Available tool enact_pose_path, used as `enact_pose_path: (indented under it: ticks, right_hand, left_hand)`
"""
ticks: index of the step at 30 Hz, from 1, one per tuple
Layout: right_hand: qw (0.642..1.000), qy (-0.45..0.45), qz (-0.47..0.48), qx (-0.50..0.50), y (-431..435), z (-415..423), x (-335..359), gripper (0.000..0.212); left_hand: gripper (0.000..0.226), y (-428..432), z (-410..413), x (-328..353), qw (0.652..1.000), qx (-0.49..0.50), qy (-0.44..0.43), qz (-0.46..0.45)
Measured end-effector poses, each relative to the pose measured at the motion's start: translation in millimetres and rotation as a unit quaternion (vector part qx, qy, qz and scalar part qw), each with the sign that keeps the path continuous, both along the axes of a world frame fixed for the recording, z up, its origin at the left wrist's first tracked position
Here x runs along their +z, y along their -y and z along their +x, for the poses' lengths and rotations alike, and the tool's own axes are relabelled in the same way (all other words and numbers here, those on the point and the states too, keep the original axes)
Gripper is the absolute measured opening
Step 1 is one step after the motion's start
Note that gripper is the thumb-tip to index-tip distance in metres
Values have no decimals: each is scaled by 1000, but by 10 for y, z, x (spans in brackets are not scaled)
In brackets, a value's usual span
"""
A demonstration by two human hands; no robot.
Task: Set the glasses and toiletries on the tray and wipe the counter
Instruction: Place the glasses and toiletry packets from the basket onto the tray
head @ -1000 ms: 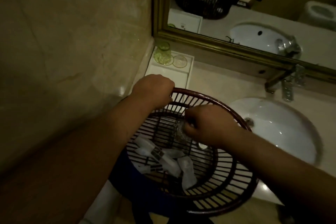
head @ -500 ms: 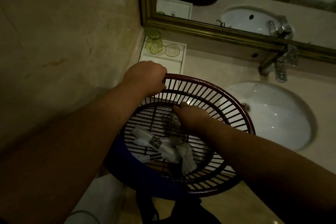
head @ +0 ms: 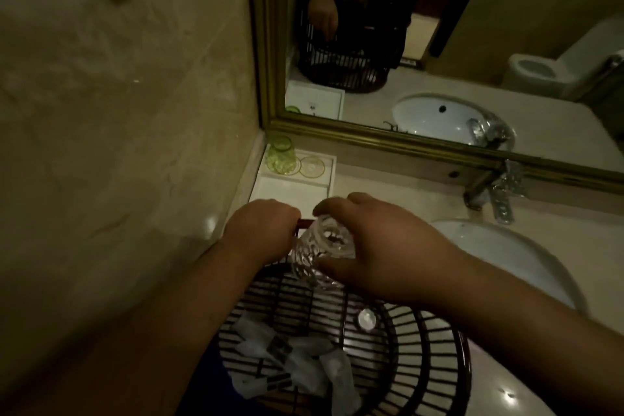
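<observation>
The left hand (head: 261, 230) grips the far rim of a dark red slatted plastic basket (head: 439, 348), with its fingers curled over the edge. The right hand (head: 388, 246) holds a clear patterned glass tumbler (head: 319, 246) just above that rim. The tumbler is tilted, one round end toward the camera, with the thumb below and the fingers over the top. White plastic toiletry sachets (head: 297, 361) lie heaped in the bottom of the basket.

Beyond the hands, a white rectangular tray (head: 290, 189) sits in the corner of the beige stone tabletop (head: 388, 186). It carries two round gold-rimmed coasters (head: 312, 165), and a green drinking glass (head: 280, 157) stands on the left one.

A white oval sink basin (head: 506, 257) lies to the right, below a chrome faucet (head: 501, 194) and a gold-framed mirror (head: 371, 140).
</observation>
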State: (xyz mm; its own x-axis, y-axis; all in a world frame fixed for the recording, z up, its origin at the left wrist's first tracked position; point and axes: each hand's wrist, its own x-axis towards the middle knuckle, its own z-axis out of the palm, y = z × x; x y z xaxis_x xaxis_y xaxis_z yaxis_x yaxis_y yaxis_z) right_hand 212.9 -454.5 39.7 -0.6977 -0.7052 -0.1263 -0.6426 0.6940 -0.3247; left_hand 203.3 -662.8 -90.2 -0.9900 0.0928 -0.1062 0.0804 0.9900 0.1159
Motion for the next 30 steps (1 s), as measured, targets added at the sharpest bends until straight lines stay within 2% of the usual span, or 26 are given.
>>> enact_pose_path:
  ticks: [4, 7, 12, 18, 22, 30]
  right_hand:
    - [998, -48, -38, -32, 89, -349, 273, 61]
    - [994, -75, -38, -67, 234, -759, 152, 63]
    - [993, -76, 1, -88, 517, -1521, -447, 68]
    - [994, -32, 24, -103, 850, -2214, -1296, 69]
    - [992, -12, 14, -124, 1052, -2474, -1727, 69]
    - [988, -7, 75, -138, 1272, -2772, -2193, 78]
  left_hand:
    - [24, 13, 35, 1, 998, 39, -2, 49]
    - [20, 5, 18, -4, 1000, 17, 7, 23]
    - [21, -5, 6, -42, 1000, 7, 0, -7]
    - [19, 9, 28, -80, 1000, 8, -10, 7]
    - [17, 6, 34, -61, 1000, 6, -5, 12]
    - [12, 6, 7, -76, 1000, -3, -2, -5]
